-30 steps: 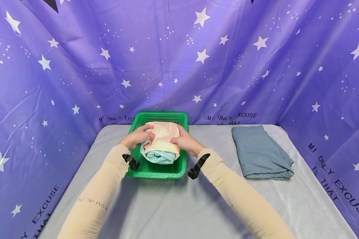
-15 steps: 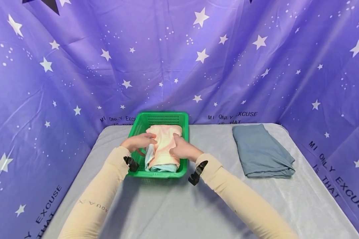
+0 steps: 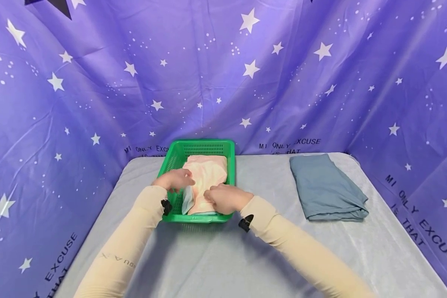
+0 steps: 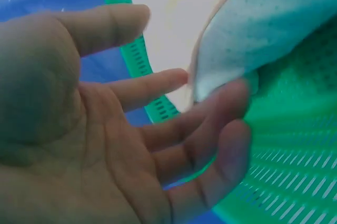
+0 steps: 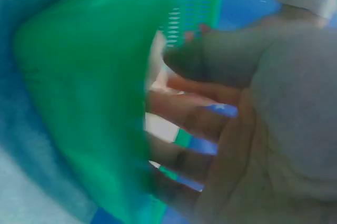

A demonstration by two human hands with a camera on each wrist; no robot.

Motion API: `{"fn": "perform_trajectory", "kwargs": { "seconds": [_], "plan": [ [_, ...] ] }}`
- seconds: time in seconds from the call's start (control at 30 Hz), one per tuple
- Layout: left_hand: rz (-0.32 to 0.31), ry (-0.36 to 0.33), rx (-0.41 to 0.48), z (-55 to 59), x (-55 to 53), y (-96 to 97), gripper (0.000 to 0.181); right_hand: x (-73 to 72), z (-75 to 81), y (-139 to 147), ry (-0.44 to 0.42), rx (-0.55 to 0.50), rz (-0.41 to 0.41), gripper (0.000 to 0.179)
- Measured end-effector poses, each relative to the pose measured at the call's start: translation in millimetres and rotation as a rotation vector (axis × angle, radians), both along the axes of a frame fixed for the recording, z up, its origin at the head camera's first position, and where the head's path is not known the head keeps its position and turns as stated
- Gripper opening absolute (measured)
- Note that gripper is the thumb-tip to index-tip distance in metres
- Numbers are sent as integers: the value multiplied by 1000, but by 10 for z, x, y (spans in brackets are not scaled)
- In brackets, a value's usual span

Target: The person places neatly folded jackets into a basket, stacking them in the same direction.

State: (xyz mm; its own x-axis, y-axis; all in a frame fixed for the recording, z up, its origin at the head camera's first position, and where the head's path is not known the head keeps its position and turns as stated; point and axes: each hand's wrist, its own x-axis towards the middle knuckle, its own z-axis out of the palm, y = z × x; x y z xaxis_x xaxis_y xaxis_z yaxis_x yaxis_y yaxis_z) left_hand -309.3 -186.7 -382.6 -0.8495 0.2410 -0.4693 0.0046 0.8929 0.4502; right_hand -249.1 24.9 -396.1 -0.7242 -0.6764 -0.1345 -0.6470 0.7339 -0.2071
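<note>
A folded pale pink cloth (image 3: pixel 205 169) lies in the green plastic basket (image 3: pixel 199 218). Light blue fabric (image 4: pixel 253 29) shows from beneath its left side and along the front. My left hand (image 3: pixel 174 180) is over the basket's left half, with its fingertips at the cloth's left edge; in the left wrist view its fingers are spread and loosely bent, gripping nothing. Over the front right rim comes my right hand (image 3: pixel 227 199), its fingertips on the pink cloth near the front. In the blurred right wrist view, the basket wall partly hides those fingers, which look loosely extended.
To the right, a folded grey-blue cloth (image 3: pixel 328 190) lies on the table (image 3: pixel 208 260), which has a light grey cover. Purple star-printed curtains (image 3: pixel 223 82) hang behind and on both sides. The basket stands near the table's back edge.
Both hands lowered the pink and blue bundle into the basket and let go. It now lies flatter, and the right hand has moved toward the front rim.
</note>
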Motion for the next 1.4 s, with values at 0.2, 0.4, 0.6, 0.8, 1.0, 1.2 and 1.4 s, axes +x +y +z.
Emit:
{"fn": "perform_trajectory", "kwargs": {
  "seconds": [0.2, 0.4, 0.6, 0.8, 1.0, 1.2, 1.4],
  "plan": [
    [-126, 125, -116, 10, 31, 69, 50, -37, -128, 15, 29, 45, 58, 31],
    [-198, 42, -82, -70, -21, 117, 55, -57, -185, 6, 4, 122, 78, 41],
    [-210, -9, -78, -139, -51, 156, 60, -55, -171, -13, -49, 186, 84, 39],
    [-230, -34, -116, -153, -67, 210, 63, -61, -164, -30, -100, 234, 73, 38],
    [-213, -78, -77, -80, -106, 115, 61, -91, -191, -24, -118, 151, 64, 32],
    [-234, 152, 18, 241, -66, -24, 57, -107, -149, 140, -123, -196, 60, 27],
    [-94, 429, 272, 474, 175, 50, 45, -60, -24, 528, -193, -620, -24, 28]
  ]
}}
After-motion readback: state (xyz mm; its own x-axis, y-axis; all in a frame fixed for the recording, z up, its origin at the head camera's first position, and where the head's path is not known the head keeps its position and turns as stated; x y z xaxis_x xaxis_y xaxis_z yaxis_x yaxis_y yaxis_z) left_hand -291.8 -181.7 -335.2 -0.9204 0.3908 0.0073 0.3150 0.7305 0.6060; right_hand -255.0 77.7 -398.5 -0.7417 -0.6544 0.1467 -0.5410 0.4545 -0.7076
